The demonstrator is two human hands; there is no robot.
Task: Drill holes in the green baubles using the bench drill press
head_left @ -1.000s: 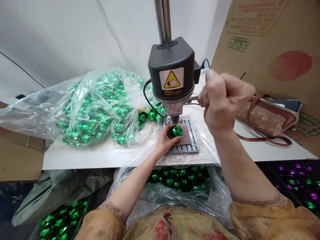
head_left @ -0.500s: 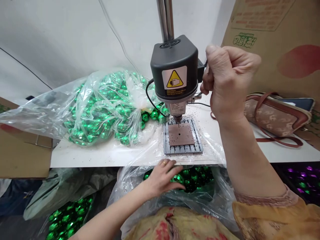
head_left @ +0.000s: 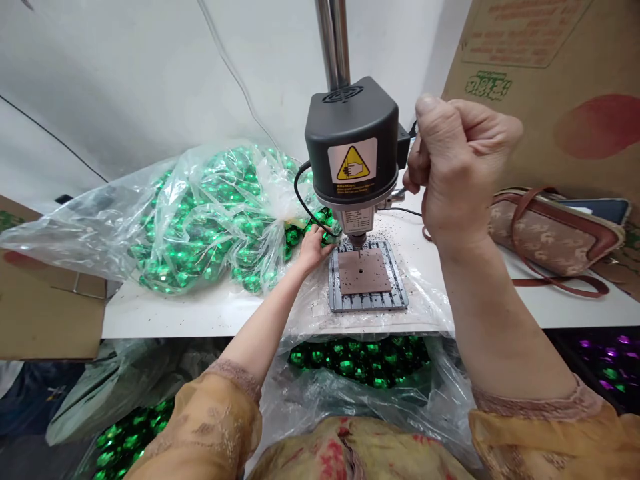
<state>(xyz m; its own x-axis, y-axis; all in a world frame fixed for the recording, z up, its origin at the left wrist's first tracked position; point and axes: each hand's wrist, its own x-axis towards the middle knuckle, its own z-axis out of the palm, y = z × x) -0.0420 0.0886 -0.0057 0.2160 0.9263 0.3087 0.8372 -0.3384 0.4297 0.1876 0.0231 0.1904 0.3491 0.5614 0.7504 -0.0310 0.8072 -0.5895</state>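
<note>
The right hand (head_left: 457, 167) is at the upper right of the frame, its fingers clenched around the lever (head_left: 399, 196) of a black drill press (head_left: 350, 127). Near the middle, the left hand (head_left: 314, 248) is at the loose green balls (head_left: 293, 235) beside the clear bag (head_left: 90, 213); from here I can't tell whether its fingers have hold of one. Right of it, under the drill, a brown board (head_left: 373, 283) with a small hole lies on the slotted metal base (head_left: 399, 288).
</note>
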